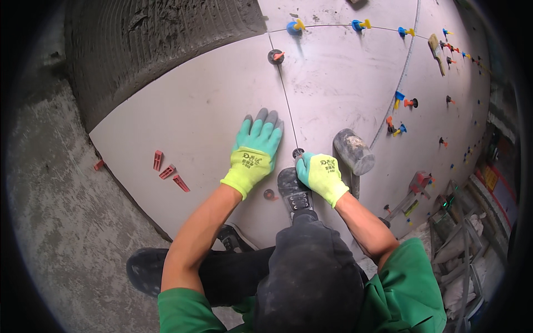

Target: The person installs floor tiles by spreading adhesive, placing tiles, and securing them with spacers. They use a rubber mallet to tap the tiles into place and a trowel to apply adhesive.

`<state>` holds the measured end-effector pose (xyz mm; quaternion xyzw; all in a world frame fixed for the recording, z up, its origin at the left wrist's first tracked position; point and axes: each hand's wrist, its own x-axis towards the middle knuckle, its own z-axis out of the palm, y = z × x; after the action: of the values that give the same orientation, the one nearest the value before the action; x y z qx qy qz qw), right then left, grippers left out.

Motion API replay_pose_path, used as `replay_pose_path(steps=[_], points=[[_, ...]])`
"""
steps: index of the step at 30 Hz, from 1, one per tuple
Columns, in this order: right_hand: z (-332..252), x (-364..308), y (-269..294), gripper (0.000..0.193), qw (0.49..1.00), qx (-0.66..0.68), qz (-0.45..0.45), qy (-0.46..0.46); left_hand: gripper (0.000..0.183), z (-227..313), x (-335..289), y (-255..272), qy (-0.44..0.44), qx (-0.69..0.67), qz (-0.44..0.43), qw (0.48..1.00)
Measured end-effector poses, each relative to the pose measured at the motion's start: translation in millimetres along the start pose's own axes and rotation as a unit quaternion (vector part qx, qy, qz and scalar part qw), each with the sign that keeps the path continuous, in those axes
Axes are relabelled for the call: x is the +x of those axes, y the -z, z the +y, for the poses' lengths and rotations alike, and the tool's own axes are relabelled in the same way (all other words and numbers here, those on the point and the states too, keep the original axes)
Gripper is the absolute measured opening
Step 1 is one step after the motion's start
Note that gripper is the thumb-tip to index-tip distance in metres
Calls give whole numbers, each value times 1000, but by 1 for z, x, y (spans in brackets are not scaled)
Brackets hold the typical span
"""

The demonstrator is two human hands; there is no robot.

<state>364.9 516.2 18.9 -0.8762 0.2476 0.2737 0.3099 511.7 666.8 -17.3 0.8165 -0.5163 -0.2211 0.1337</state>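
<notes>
My left hand (254, 149), in a green and yellow glove, lies flat on a large pale tile (194, 111), its fingers stretched out just left of the joint. My gloved right hand (322, 175) is closed at that joint, its fingers gripping a round black tile leveler (298, 151); its handle is hidden by the fingers. Farther up the same joint stands a tile leveler with a red handle (276, 56). A small dark and red leveler (269, 194) lies by my shoe (294, 188). Beside my right hand rests a mallet (354, 152) with a dusty, thick head.
Several red wedges (167, 171) lie on the left tile. Combed grey mortar (166, 39) borders its far edge; bare concrete (61, 194) lies left. Blue and yellow levelers (360, 25) line the far joint. A wooden-handled brush (436, 53), bags (455, 250) and tools lie right.
</notes>
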Motion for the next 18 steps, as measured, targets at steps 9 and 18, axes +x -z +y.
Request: replay_pose_path(steps=[9,18], points=[[21,-7,0,42,907,360,-100,-195,31,67,-5,9,85,-144,-145,975],[35,17,-9,40,806,514,-139,-259,35,95,1,-21,237,-229,-127,936]])
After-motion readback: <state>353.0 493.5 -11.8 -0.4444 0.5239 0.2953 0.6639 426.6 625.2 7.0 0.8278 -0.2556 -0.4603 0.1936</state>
